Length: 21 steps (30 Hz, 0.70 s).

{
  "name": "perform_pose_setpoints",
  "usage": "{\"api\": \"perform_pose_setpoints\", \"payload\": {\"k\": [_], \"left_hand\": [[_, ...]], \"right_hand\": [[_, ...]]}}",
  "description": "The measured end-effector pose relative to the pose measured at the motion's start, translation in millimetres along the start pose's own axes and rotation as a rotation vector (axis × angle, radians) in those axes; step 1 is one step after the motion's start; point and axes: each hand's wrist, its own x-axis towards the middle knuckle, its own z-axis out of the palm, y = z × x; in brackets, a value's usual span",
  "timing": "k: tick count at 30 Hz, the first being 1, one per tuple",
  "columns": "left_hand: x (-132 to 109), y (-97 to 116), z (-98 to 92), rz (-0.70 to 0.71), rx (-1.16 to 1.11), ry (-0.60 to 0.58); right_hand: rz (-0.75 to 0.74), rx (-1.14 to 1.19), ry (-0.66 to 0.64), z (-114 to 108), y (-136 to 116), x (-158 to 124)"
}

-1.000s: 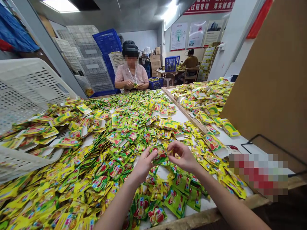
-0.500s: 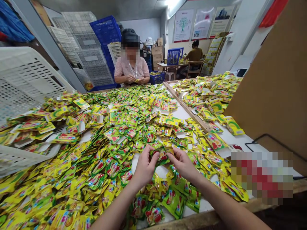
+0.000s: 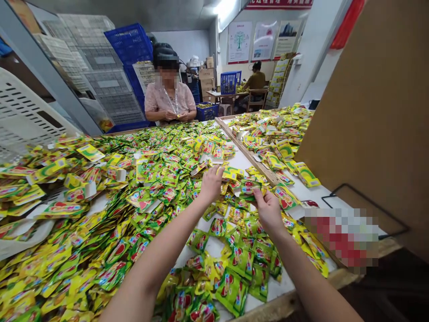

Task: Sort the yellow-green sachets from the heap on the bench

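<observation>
My left hand (image 3: 211, 182) reaches forward over the pile, and its fingers close on the edge of a flat yellow carton (image 3: 233, 172). My right hand (image 3: 268, 208) is nearer to me and pinches a small bunch of green sachets (image 3: 250, 185) with a red picture, held just above the table. Loose green and yellow sachets (image 3: 157, 179) cover the white table top (image 3: 241, 161) all around both hands. More sachets (image 3: 234, 286) lie below my forearms by the front edge.
A white slotted crate (image 3: 23, 116) lies tipped at the left, spilling yellow cartons. A wooden rail (image 3: 250, 156) divides off a second heap at the right. A big cardboard sheet (image 3: 368, 112) stands at the right. A person (image 3: 169, 100) sits across the table; another sits farther back.
My hands were together on one green sachet close to me. The left hand has since stretched forward to the yellow carton, and the right has moved right and forward with sachets.
</observation>
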Motion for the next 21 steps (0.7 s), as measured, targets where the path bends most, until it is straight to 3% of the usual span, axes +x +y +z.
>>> {"api": "perform_pose_setpoints", "payload": {"k": [2,5,10,13,15,18,19,21], "left_hand": [[16.6,-8.7,8.8,0.033,0.088,-0.029],[18.6,-12.5,9.9,0.066,0.198,-0.059],[-21.3,6.6,-25.1,0.208,0.296,-0.077],[-56.6,15.0,-49.2,0.274,0.288,-0.087],[-80.6,14.1,-58.2,0.211,0.128,0.016],[-115.0,9.2,-60.2,-0.117,-0.357,0.284],[-125.6,8.6,-58.9,-0.231,-0.547,0.297],[-143.8,10.0,-56.4,-0.362,-0.894,0.178]], "right_hand": [[-0.040,-0.090,0.017,-2.5,1.4,2.1],[-0.095,-0.182,-0.022,0.8,-2.3,-3.9],[-0.477,-0.526,-0.310,7.2,-5.1,-14.3],[-0.598,-0.682,-0.446,9.6,-1.3,-18.0],[-0.682,-0.705,-0.457,13.0,-0.6,-23.4],[-0.836,-0.671,-0.420,22.7,-4.0,-40.7],[-0.882,-0.655,-0.412,27.3,-5.5,-48.7],[-0.961,-0.627,-0.422,38.0,-8.0,-66.2]]}}
